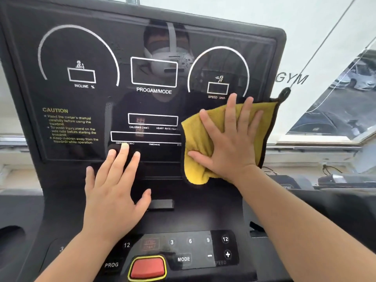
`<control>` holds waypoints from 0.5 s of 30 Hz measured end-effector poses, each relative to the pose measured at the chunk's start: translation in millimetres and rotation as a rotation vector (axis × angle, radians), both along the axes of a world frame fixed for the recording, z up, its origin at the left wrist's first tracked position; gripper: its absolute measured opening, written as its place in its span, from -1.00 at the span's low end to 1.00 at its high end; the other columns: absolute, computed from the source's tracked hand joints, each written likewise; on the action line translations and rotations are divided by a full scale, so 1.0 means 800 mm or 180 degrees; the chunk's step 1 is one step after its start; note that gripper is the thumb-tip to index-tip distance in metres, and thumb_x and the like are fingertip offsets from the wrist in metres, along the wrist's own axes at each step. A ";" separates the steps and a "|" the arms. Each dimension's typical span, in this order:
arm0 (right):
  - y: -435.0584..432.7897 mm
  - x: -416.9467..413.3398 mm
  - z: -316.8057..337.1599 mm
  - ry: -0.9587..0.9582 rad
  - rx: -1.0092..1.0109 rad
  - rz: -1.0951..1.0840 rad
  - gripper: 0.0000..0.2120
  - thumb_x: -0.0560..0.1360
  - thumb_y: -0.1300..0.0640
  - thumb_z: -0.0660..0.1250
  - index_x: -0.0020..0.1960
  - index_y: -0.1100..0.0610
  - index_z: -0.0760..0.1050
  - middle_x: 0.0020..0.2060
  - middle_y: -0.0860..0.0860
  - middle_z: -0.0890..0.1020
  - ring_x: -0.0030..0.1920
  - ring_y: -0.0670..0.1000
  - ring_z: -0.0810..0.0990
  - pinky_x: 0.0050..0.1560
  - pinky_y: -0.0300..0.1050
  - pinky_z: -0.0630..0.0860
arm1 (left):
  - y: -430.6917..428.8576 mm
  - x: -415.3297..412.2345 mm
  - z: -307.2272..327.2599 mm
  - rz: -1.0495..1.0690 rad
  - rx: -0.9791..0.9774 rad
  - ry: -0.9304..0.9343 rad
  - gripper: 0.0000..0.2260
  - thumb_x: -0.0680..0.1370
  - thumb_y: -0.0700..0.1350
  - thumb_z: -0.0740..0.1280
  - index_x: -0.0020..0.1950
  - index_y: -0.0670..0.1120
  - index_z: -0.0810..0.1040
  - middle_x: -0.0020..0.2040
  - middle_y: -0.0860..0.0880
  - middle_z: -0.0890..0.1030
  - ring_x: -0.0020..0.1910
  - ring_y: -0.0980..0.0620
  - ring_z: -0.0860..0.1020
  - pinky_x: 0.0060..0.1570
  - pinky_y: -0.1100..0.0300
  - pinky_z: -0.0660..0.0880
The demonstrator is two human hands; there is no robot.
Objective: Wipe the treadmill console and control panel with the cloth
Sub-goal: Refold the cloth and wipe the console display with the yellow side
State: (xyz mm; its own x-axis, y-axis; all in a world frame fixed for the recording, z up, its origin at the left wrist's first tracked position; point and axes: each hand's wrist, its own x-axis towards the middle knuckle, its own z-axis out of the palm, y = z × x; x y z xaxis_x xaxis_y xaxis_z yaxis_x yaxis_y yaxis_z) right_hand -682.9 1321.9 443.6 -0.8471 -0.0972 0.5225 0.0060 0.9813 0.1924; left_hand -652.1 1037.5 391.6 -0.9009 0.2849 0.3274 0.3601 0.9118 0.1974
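The black treadmill console (85, 49) fills the view, with white dial arcs, display boxes and yellow caution text. A yellow cloth (196, 137) with a dark border lies flat against the console's lower right part, under the speed dial. My right hand (230, 143) presses on the cloth with fingers spread. My left hand (114, 186) rests flat and open on the console's lower middle, holding nothing. Below both hands sits the control panel (195, 249) with numbered buttons, MODE, plus and minus keys and a red stop button (147, 268).
A small black ledge (161, 204) sticks out between console and panel. A window with "GYM" lettering (293, 79) stands behind on the right, parked cars beyond it. Cables and dark equipment (333, 178) lie low at the right. A recessed holder (10, 239) is at the far left.
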 end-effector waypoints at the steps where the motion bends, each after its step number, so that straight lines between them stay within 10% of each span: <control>1: 0.005 -0.005 0.012 0.0070 -0.0047 -0.0065 -0.02 0.36 -0.62 0.18 0.64 -0.14 0.13 0.61 0.37 0.01 0.55 0.57 -0.08 0.43 0.64 -0.11 | -0.001 0.000 0.001 -0.0006 -0.0014 -0.0012 -0.27 0.43 0.22 0.20 0.57 -0.04 0.32 0.63 -0.04 0.21 0.59 -0.15 0.19 0.42 -0.43 0.17; 8: 0.004 -0.071 0.134 0.0526 -0.0673 -0.0777 0.02 0.42 -0.65 -0.03 0.68 -0.09 -0.10 0.63 0.36 -0.09 0.59 0.49 -0.15 0.53 0.49 -0.13 | -0.004 -0.001 0.002 -0.0025 -0.0050 -0.0024 -0.28 0.43 0.22 0.20 0.57 -0.01 0.32 0.63 -0.02 0.21 0.58 -0.13 0.22 0.44 -0.39 0.17; 15: -0.018 -0.042 0.063 0.0332 -0.0471 -0.0331 -0.01 0.45 -0.59 0.06 0.68 -0.05 -0.03 0.63 0.35 -0.06 0.59 0.49 -0.13 0.54 0.47 -0.13 | -0.002 -0.003 -0.004 -0.0007 -0.0013 0.0037 -0.28 0.43 0.21 0.22 0.56 -0.02 0.32 0.62 -0.04 0.23 0.58 -0.14 0.21 0.43 -0.39 0.17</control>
State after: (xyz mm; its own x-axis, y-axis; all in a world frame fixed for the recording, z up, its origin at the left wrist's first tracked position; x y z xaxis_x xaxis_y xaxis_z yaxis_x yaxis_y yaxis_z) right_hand -716.5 1307.3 493.8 -0.7892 0.0723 0.6099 0.1211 0.9919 0.0391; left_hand -654.6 1036.1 388.5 -0.8964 0.2882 0.3368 0.3644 0.9118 0.1895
